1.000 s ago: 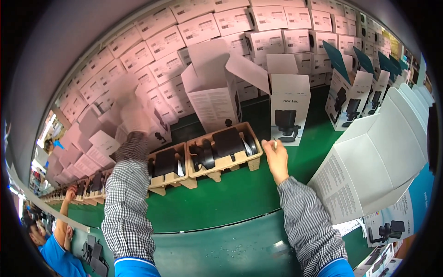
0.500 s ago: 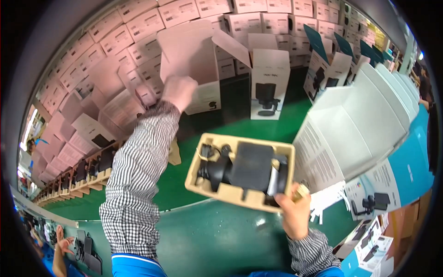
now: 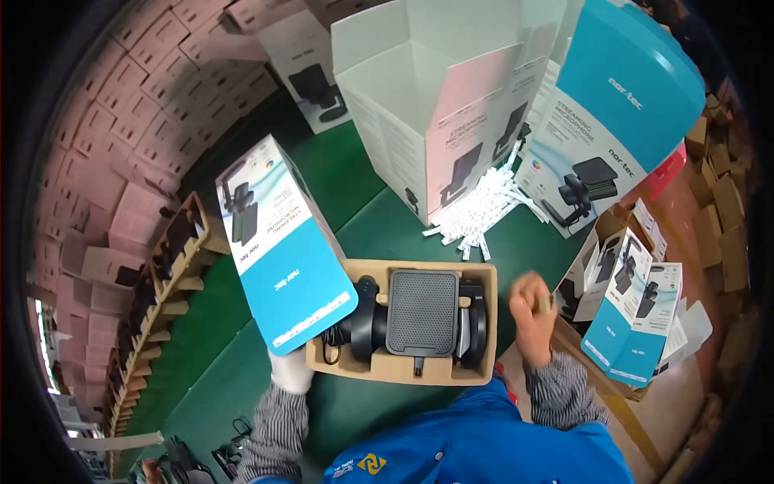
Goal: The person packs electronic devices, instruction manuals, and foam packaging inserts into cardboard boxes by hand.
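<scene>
While the left hand, which wears a white glove, grips the lower end of a blue and white product box, its fingers are closed on the box edge and the box leans tilted over the left side of a cardboard tray. This tray lies flat on the green table, directly in front of the person. Inside the tray there is a black device with a round body, and a grey square base plate rests on top of it. The right hand is bare and hovers just beside the right rim of the tray, not touching it; its fingers are curled together, and it is blurred, so whether it holds something small cannot be told. Behind the tray stands an open white carton with its flaps up, and a pile of white paper strips lies near it. More blue boxes stand at the right. Other trays are lined along the left side.
</scene>
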`<state>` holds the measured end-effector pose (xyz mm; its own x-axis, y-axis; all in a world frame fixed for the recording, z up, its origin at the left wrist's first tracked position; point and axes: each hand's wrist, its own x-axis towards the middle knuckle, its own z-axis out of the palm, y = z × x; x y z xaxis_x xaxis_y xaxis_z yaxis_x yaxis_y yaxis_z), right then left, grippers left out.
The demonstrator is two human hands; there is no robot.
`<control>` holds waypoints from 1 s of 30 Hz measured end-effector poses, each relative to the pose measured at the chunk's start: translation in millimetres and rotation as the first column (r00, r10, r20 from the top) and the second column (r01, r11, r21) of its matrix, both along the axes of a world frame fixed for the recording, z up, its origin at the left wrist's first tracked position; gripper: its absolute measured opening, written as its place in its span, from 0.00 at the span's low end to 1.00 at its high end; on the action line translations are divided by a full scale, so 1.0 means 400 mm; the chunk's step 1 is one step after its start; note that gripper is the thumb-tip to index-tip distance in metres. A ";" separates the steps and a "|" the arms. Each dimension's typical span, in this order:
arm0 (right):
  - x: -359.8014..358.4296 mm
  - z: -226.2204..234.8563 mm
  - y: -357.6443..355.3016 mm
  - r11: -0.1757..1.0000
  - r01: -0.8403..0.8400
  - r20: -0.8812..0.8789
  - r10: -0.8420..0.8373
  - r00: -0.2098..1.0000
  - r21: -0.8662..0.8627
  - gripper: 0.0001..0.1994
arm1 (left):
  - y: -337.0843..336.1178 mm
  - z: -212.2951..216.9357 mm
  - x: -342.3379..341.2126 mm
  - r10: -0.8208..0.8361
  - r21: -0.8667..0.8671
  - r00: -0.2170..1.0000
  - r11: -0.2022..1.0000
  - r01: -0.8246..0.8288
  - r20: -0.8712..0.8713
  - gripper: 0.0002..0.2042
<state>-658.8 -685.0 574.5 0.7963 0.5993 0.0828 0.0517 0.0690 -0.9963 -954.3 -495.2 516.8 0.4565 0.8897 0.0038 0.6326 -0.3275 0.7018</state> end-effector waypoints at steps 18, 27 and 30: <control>-0.066 0.066 -0.219 0.935 0.067 -0.129 -0.023 0.991 0.349 0.20 | 0.102 0.364 0.127 -0.259 0.435 0.927 0.892 0.122 0.272 0.18; 0.005 0.064 -0.353 0.990 0.010 -0.028 -0.006 1.000 0.141 0.21 | -0.174 0.281 0.300 -0.050 0.063 0.851 0.998 0.020 0.522 0.17; 0.008 0.022 -0.329 0.987 -0.019 -0.130 0.041 0.991 0.161 0.21 | -0.185 0.256 0.284 -0.176 0.106 0.890 0.984 0.145 0.420 0.19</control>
<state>-655.5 -816.5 583.3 0.7885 0.6107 0.0735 -0.0847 0.2261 -0.9704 -840.6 -569.2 619.0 0.5335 0.7947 0.2894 0.2124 -0.4571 0.8637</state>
